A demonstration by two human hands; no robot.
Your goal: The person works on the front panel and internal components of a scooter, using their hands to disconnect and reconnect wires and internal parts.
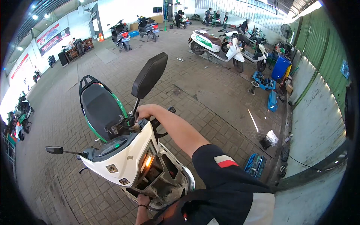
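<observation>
White scooter (125,167), front end exposed

It stands before me on the brick floor (56,163), orange light (148,161) glowing. Right hand (145,111) curled at the handlebar (171,110), left hand (143,200) bunched at the lower front; fingers part-hidden, so I can't confirm either hold. I'd steady the bar, keeping fingers off rough edges. Blue toolbox (255,165) to the right.

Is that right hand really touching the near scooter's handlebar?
Touching. The head view shows the right hand wrapped over the near scooter's handlebar, just below the big black mirror, with no gap between.
</observation>
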